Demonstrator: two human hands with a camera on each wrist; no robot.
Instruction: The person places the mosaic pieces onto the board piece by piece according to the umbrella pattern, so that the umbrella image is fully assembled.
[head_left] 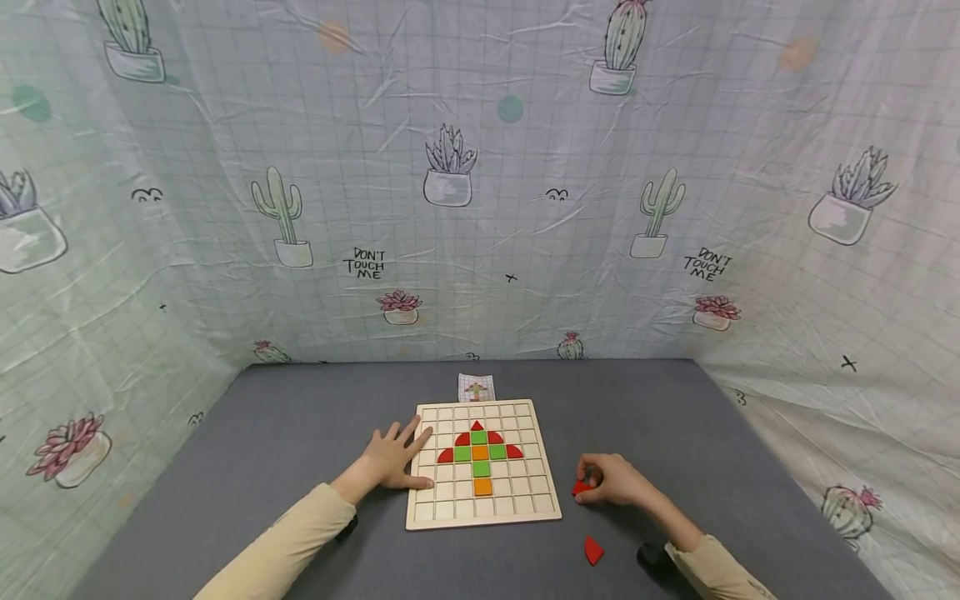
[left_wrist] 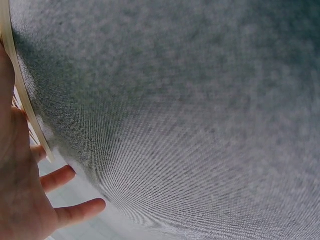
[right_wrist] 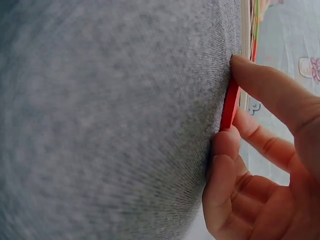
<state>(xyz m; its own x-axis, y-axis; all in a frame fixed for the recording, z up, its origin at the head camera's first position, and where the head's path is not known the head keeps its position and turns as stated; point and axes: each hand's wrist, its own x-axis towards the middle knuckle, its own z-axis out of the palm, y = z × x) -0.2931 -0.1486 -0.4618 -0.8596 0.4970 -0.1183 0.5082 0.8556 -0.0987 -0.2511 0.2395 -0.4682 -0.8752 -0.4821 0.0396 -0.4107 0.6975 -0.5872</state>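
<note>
A wooden grid board lies on the table, bearing a pattern of red, green and orange tiles. My left hand rests on the board's left edge, fingers spread, with the thumb on its lower left squares. In the left wrist view the left hand shows straight fingers along the board's edge. To the right of the board, my right hand pinches a red tile between thumb and fingers, at the table surface. The right wrist view shows that red tile edge-on; its full outline is hidden.
Another red tile, shaped like a quarter circle, lies on the grey table nearer to me. A small pattern card sits just behind the board. A cactus-print cloth hangs around the table's back and sides.
</note>
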